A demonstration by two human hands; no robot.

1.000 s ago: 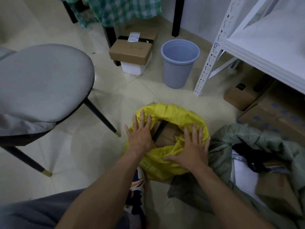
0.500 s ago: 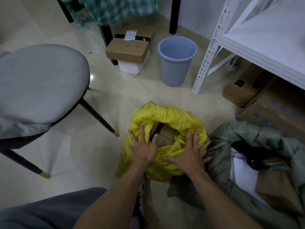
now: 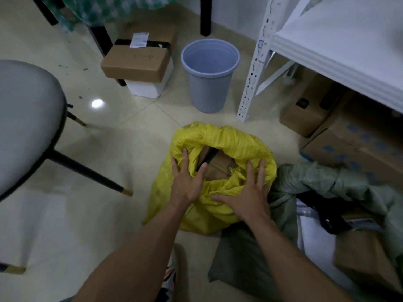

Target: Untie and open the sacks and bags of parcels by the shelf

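Observation:
A yellow sack stands on the tiled floor with its mouth rolled open, and a brown cardboard parcel shows inside. My left hand lies flat on the sack's near left rim, fingers straight and spread. My right hand presses flat on the near right rim, fingers spread as well. To the right a grey-green sack lies open, with white and brown parcels and something black inside it.
A white metal shelf stands at the right with cardboard boxes under it. A blue-grey bin and a stacked brown box sit beyond the yellow sack. A grey chair with black legs fills the left.
Both hands have slid a little toward me along the yellow sack's rim, pushing the fabric down. The sack's mouth sits slightly wider and the view has shifted.

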